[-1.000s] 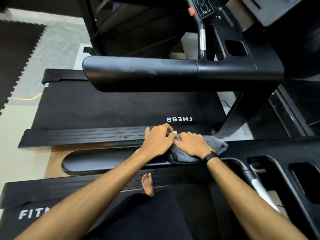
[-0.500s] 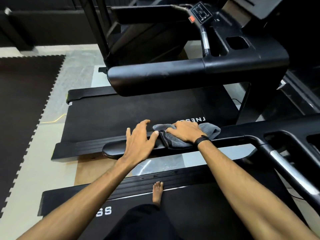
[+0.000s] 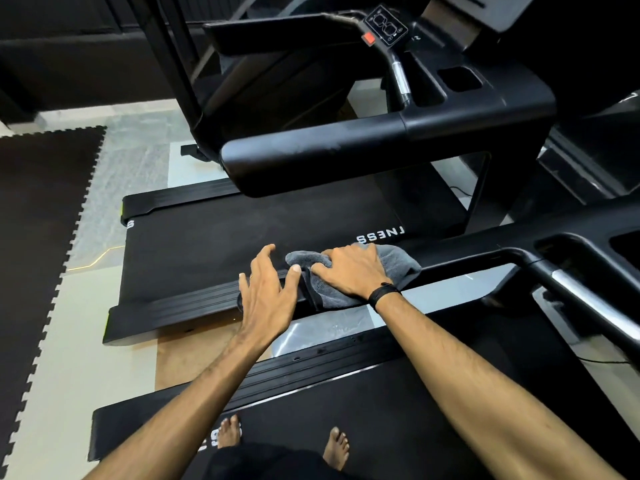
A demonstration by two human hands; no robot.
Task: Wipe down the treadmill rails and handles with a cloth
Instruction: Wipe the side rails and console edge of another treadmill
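Observation:
A grey cloth [image 3: 398,265] is draped over the black left handrail [image 3: 467,252] of the treadmill I stand on. My right hand [image 3: 349,271] lies on top of the cloth, its fingers curled over the cloth and the rail's far side. My left hand [image 3: 266,292] sits just left of the cloth with fingers spread and straight. It covers the rail's rounded end, and its thumb tip touches the cloth's edge. A black band circles my right wrist.
A second treadmill stands beyond the rail, its thick black handle [image 3: 311,157] and console [image 3: 384,26] higher up. A chrome grip [image 3: 588,299] branches off at the right. My bare feet stand on the belt [image 3: 381,410]. Black foam mats [image 3: 34,237] cover the floor at the left.
My left hand has let go of the cloth, spread open and shifted left to the rail's end. My right hand has stayed on the cloth. The view has lifted.

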